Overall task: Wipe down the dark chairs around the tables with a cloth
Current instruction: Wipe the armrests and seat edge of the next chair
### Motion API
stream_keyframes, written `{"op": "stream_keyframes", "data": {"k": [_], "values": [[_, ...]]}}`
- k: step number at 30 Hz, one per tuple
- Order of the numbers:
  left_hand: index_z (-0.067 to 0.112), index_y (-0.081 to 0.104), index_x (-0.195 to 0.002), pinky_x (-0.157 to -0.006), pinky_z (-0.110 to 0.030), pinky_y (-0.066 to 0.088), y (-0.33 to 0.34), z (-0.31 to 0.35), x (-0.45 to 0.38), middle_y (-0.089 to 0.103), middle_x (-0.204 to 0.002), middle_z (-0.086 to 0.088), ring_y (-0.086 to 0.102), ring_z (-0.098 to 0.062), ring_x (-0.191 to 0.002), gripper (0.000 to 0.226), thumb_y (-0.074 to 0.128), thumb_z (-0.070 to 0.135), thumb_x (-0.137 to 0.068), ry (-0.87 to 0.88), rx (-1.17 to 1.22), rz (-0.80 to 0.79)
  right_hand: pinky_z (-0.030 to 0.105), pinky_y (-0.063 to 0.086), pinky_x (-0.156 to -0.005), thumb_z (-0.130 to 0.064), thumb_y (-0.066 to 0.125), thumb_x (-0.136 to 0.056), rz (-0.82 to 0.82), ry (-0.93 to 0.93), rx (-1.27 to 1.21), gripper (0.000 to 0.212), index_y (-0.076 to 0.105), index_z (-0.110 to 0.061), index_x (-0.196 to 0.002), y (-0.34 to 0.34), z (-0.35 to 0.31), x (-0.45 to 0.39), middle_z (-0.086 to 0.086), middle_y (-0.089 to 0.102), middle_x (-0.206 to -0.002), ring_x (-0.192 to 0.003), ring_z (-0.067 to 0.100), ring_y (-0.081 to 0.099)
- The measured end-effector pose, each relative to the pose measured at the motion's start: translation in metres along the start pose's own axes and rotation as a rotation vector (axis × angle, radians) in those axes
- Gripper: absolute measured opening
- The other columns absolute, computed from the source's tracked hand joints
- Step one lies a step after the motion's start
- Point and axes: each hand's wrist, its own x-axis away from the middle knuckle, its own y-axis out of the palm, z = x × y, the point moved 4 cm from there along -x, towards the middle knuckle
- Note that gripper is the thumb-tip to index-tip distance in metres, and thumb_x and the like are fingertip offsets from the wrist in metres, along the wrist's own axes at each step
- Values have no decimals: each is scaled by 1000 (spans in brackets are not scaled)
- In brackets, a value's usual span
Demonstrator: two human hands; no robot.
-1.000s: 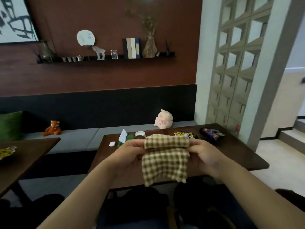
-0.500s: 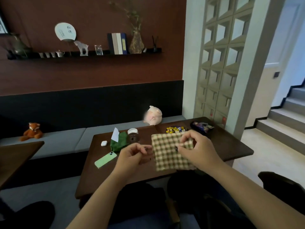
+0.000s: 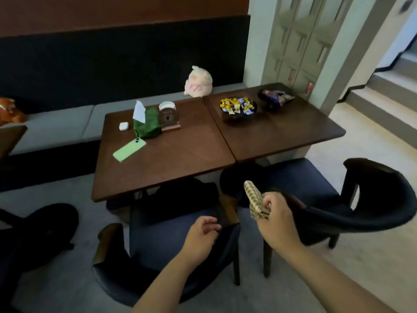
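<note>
Head view: cloth [image 3: 256, 201] is folded into a small checked pad and pinched in the right hand [image 3: 278, 224], fingers curled round its lower end, upper end sticking up free. It is held just above the near end of the curved backrest of the right chair [image 3: 370, 199]; whether contact is made cannot be told. Left hand [image 3: 200, 236] holds nothing, fingers loosely curled, hovering at the upper right edge of the near chair [image 3: 171, 251]; touching or just clear cannot be told. Both chairs are dark with blue seats, pushed up to two brown tables [image 3: 171, 159] set edge to edge. A third dark chair [image 3: 45, 224] is partly seen at far left

On the tables: green phone [image 3: 129, 149], white earbud case [image 3: 123, 126], green tissue pouch [image 3: 146, 123], round stand [image 3: 168, 117], two candy bowls [image 3: 238, 107]. A pink plush [image 3: 198, 82] sits on the grey bench [image 3: 56, 123] behind

Step judged: wiping not yet started, cloth is being brought to the first chair. No wiped area can be made out

Next move is judged to need the pad laid flat on the backrest top of the right chair, then drawn along the curve with steady pressure. Pad should be gripped wider so more face meets the rail. Left hand could be used to steady the chair, since it may slide on the smooth floor [image 3: 338, 279]
</note>
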Motion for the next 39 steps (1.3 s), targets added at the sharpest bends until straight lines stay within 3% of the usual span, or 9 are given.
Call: {"op": "stream_keyframes", "data": {"k": [6, 11, 14, 16, 18, 22, 25, 28, 39], "values": [[16, 46, -131, -91, -23, 40, 6, -91, -11, 57, -126, 0, 53, -15, -111, 31, 43, 25, -102, -85, -431, -55, 33, 36, -55, -9, 49, -92, -171, 631, -99, 13, 39, -14, -86, 79, 67, 35, 7, 53, -78, -67, 23, 51], [19, 45, -138, -96, -34, 42, 8, -121, -19, 56, -134, -7, 54, -26, -119, 45, 29, 43, -103, -142, -675, -70, 27, 47, -79, -6, 44, -96, 55, 297, -115, 33, 48, -24, -123, 72, 59, 0, -5, 59, -112, -100, 15, 59], [21, 47, -136, -92, -36, 42, 11, -120, -26, 56, -134, -8, 54, -27, -118, 47, 26, 45, -101, -146, -705, -94, 23, 30, -109, 1, 44, -95, -199, 33, 58, 52, 39, -14, -144, 100, 51, 13, 1, 45, -141, -131, 11, 38], [19, 49, -132, -92, -37, 43, 11, -122, -27, 56, -133, -9, 54, -29, -117, 45, 27, 42, -101, -132, -739, -108, 26, 19, -115, -3, 46, -95, -508, -70, 210, 49, 41, -9, -143, 131, 55, 46, 10, 40, -148, -141, 20, 28], [17, 50, -127, -89, -37, 44, 12, -124, -28, 55, -132, -9, 54, -29, -114, 42, 26, 40, -101, -105, -777, -134, 26, 17, -115, -15, 52, -93, -536, -166, 259, 39, 57, -3, -129, 141, 55, 67, 12, 51, -139, -139, 21, 33], [21, 52, -126, -83, -36, 43, 12, -127, -29, 59, -127, -6, 56, -27, -111, 44, 27, 46, -99, -155, -709, -61, 40, 49, -93, -29, 62, -84, -302, -120, 310, 28, 74, -3, -88, 137, 51, 44, 11, 68, -105, -106, 30, 61], [19, 54, -122, -88, -36, 43, 17, -128, -43, 58, -128, -8, 55, -27, -113, 44, 28, 45, -99, -234, -651, -69, 47, 22, -115, -33, 59, -87, -470, 97, 524, 66, 39, -3, -141, 157, 62, 23, 20, 26, -150, -141, 38, 19], [13, 55, -118, -91, -36, 43, 28, -130, -66, 57, -128, -12, 53, -29, -112, 44, 28, 42, -99, -320, -545, -109, 47, 0, -116, -31, 50, -92, -555, 301, 502, 83, -3, -7, -152, 172, 70, 18, 17, -14, -157, -141, 42, -17], [8, 58, -122, -84, -27, 33, 46, -143, -124, 54, -135, -15, 50, -31, -120, 43, 34, 36, -100, -440, -357, -57, 43, 5, -120, -18, 48, -95, -689, 151, 548, 75, 0, 2, -149, 181, 93, -26, 14, -14, -158, -145, 33, -14]]}}
